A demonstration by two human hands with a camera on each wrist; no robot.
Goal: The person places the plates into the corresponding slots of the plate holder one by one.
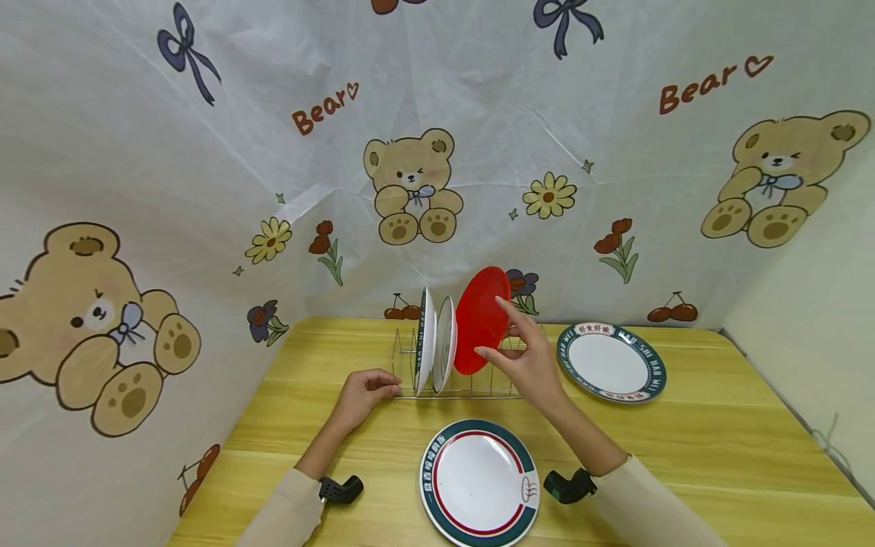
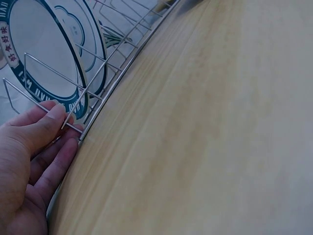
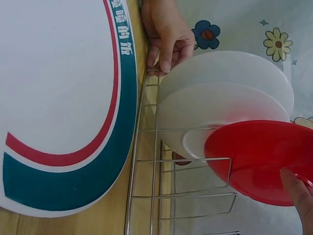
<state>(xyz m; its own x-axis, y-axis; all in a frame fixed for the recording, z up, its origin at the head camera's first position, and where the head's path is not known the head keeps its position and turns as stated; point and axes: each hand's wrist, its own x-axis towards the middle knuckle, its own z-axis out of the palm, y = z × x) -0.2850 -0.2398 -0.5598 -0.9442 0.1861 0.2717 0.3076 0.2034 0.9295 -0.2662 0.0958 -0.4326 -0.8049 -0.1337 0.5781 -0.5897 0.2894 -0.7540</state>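
My left hand pinches the left end of a metal wire dish rack between thumb and fingers. Two plates stand upright in the rack's left part: a green-rimmed plate with lettering, and a second white plate just right of it. My right hand grips a red plate by its right edge, thumb low and fingers higher up. Tilted and close to the second white plate, the red plate overlaps the rack's wires. In the right wrist view its lower side lies among the rack's upright wires.
A white plate with green and red rings lies flat on the wooden table in front of the rack. Another green-rimmed plate lies to the right. Behind hangs a white cloth printed with bears.
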